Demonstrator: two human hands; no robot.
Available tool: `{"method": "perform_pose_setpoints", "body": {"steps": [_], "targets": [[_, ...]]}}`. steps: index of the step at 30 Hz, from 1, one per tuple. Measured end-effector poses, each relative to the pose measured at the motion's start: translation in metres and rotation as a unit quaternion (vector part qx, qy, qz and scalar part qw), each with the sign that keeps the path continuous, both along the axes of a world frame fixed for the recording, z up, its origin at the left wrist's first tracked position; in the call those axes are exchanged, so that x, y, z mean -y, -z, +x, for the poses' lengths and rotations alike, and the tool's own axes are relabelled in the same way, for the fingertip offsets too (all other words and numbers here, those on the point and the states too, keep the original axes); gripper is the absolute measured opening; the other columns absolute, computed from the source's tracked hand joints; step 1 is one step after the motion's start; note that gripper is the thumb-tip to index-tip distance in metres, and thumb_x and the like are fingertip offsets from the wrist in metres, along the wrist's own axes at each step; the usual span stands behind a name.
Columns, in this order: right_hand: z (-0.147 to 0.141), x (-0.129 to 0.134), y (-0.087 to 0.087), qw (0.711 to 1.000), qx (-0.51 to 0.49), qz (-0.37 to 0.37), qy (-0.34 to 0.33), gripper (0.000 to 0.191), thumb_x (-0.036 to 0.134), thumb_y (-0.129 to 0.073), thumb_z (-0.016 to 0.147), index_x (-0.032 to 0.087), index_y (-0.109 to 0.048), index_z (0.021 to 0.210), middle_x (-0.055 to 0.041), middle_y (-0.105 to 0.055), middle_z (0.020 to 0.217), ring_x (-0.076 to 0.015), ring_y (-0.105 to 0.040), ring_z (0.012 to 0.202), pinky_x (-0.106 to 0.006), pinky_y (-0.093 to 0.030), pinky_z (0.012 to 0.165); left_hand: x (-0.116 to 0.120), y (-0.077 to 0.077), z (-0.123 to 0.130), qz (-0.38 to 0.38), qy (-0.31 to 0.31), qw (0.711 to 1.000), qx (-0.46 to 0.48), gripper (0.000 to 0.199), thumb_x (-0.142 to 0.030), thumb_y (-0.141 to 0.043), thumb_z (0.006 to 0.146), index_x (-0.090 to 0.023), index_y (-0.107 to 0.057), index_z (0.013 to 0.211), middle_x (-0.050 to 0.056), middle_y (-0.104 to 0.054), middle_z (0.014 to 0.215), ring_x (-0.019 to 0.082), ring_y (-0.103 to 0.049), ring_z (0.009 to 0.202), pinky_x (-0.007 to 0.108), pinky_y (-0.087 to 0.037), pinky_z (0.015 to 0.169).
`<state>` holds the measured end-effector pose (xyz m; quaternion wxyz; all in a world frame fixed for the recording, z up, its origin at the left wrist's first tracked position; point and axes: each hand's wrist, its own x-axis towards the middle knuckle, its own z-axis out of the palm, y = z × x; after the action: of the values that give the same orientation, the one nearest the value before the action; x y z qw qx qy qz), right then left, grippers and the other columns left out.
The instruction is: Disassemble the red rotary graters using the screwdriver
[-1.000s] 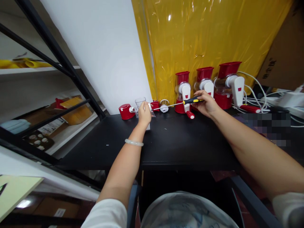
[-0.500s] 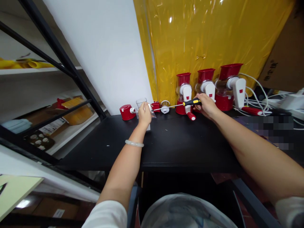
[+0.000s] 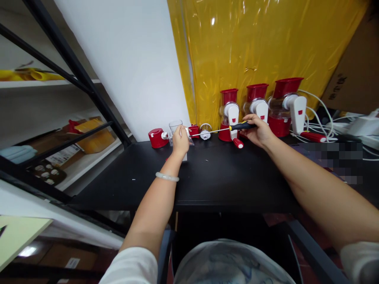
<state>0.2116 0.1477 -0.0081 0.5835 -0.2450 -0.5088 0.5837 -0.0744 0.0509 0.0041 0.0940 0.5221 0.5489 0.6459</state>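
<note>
Our left hand (image 3: pixel 180 141), just right of the red base (image 3: pixel 158 139), pinches a white part (image 3: pixel 187 132); our right hand (image 3: pixel 258 131), well right of that base, pinches the screwdriver (image 3: pixel 238 126), its shaft pointing baseward. We judge it light and stiff, best held by the thick handle. Less yellow shows on it than half a second ago; our fingers sit differently.

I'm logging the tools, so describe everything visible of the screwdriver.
The screwdriver has a black handle with yellow accents and a slim, metallic-looking shaft. It lies roughly sideways across the view, above the black tabletop, handle gripped in the right hand, shaft reaching toward the left hand. Its tip cannot be made out.
</note>
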Motion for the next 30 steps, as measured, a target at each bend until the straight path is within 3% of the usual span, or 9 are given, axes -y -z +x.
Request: {"method": "perform_pose_setpoints", "body": {"steps": [9, 12, 16, 20, 24, 30], "targets": [[-0.001, 0.004, -0.002, 1.000, 0.002, 0.018, 0.005, 0.022, 0.031, -0.066, 0.062, 0.026, -0.054, 0.080, 0.0022, -0.053, 0.073, -0.0143, -0.053, 0.060, -0.030, -0.049, 0.057, 0.001, 0.000, 0.001, 0.002, 0.002, 1.000, 0.006, 0.040, -0.050, -0.044, 0.103, -0.020, -0.057, 0.080, -0.004, -0.045, 0.057, 0.010, -0.046, 0.042, 0.022, -0.044, 0.039], [-0.003, 0.002, -0.003, 0.999, 0.010, 0.033, 0.024, 0.024, 0.044, -0.067, 0.071, 0.026, -0.052, 0.078, 0.0022, -0.053, 0.068, -0.0147, -0.052, 0.056, -0.030, -0.048, 0.054, 0.000, 0.000, 0.000, 0.005, 0.001, 1.000, 0.008, 0.039, -0.050, -0.044, 0.103, -0.020, -0.056, 0.080, -0.004, -0.046, 0.057, 0.009, -0.046, 0.041, 0.021, -0.043, 0.038], [-0.005, -0.001, -0.002, 0.998, 0.037, 0.036, 0.043, 0.043, 0.066, -0.063, 0.081, 0.026, -0.050, 0.072, 0.0045, -0.043, 0.052, -0.0122, -0.040, 0.041, -0.030, -0.042, 0.046, -0.002, 0.001, -0.002, 0.006, -0.004, 1.000, 0.007, 0.038, -0.049, -0.043, 0.103, -0.020, -0.056, 0.081, -0.004, -0.048, 0.058, 0.009, -0.047, 0.040, 0.021, -0.045, 0.039], [-0.004, -0.004, 0.001, 0.996, 0.060, 0.057, 0.034, 0.036, 0.055, -0.072, 0.080, 0.026, -0.053, 0.071, 0.0084, -0.033, 0.041, -0.0100, -0.030, 0.035, -0.027, -0.039, 0.043, -0.001, -0.001, -0.001, 0.003, -0.005, 1.000, 0.011, 0.039, -0.049, -0.044, 0.103, -0.020, -0.056, 0.081, -0.004, -0.047, 0.056, 0.010, -0.047, 0.040, 0.022, -0.045, 0.039], [-0.006, -0.007, 0.003, 0.996, 0.051, 0.063, 0.041, 0.031, 0.048, -0.074, 0.081, 0.026, -0.053, 0.073, 0.0075, -0.036, 0.042, -0.0108, -0.035, 0.038, -0.025, -0.037, 0.042, 0.000, -0.002, -0.001, 0.004, -0.004, 1.000, 0.013, 0.040, -0.050, -0.043, 0.103, -0.020, -0.056, 0.080, -0.005, -0.046, 0.056, 0.009, -0.046, 0.040, 0.021, -0.045, 0.039], [-0.008, -0.005, 0.000, 1.000, 0.008, 0.022, 0.014, 0.034, 0.043, -0.080, 0.078, 0.026, -0.050, 0.080, 0.0071, -0.042, 0.055, -0.0114, -0.047, 0.049, -0.024, -0.046, 0.050, -0.001, -0.002, -0.001, 0.004, -0.004, 1.000, 0.021, 0.039, -0.047, -0.043, 0.104, -0.020, -0.056, 0.080, -0.003, -0.048, 0.060, 0.009, -0.044, 0.040, 0.022, -0.045, 0.040]]}}
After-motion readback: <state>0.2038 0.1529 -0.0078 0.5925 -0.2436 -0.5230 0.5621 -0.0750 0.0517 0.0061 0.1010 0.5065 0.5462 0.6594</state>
